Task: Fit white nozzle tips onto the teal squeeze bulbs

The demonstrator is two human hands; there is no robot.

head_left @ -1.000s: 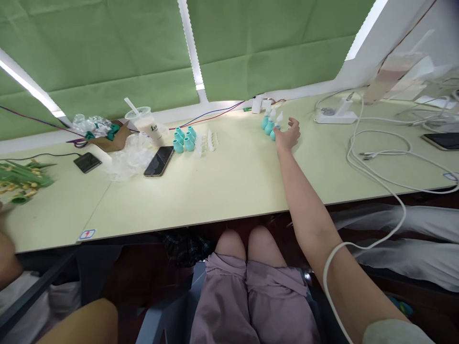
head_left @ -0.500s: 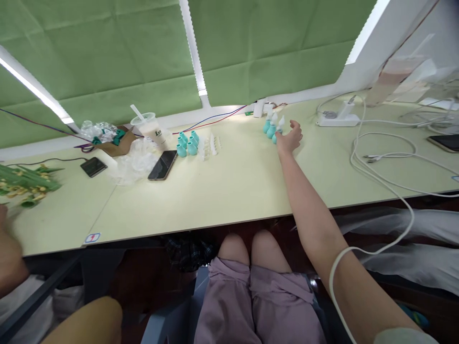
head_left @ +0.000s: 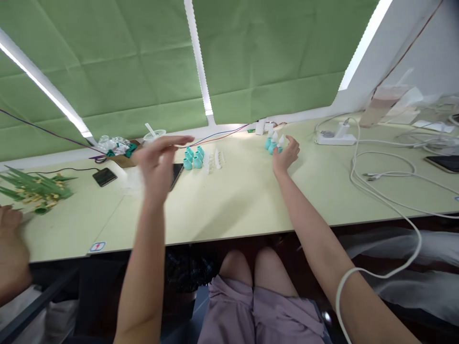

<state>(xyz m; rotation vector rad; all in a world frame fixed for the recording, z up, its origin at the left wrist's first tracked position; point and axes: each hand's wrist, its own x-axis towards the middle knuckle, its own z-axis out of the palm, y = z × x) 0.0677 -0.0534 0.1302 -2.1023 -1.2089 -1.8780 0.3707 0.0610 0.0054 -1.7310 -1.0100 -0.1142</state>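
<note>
Head view: R grip (head_left: 287, 156) half-curled right at the tipped bulbs (head_left: 272, 147), prob. to steady 1; can't tell if it's pinching. L grip (head_left: 158, 167) blurred, wide, over the tabletop (head_left: 258, 205) nr the phone (head_left: 177, 173), nothing seen in it. Bare bulbs (head_left: 197, 162) stand upright in rows beside white tips (head_left: 217, 160), grouped by kind, prob. for reach.

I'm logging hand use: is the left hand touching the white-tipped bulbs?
No, the right hand is at the white-tipped bulbs, while the left hand is raised well apart, partly hiding the phone.
</note>
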